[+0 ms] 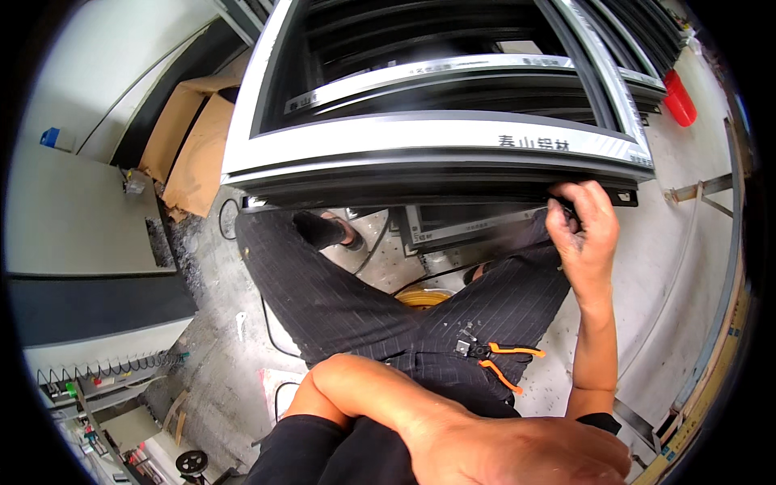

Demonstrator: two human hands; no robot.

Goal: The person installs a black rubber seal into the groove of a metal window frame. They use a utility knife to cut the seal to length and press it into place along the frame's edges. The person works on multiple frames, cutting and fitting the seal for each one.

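We are finding the frame [388,144] just beyond the curled right hand [584,222], presumably for easy reach, its closure remaining indeterminable.

Your left hand [533,453], blurred and close at the near edge, is cut off there, so you can't make out its fingers. At your right hand [584,222], the dark gap between thumb and fingers hides whether you hold anything. The far edge crops the stacked rectangular frames [388,145], and your trousers [323,295] partly cover a round yellow object [424,298] whose kind is unclear.
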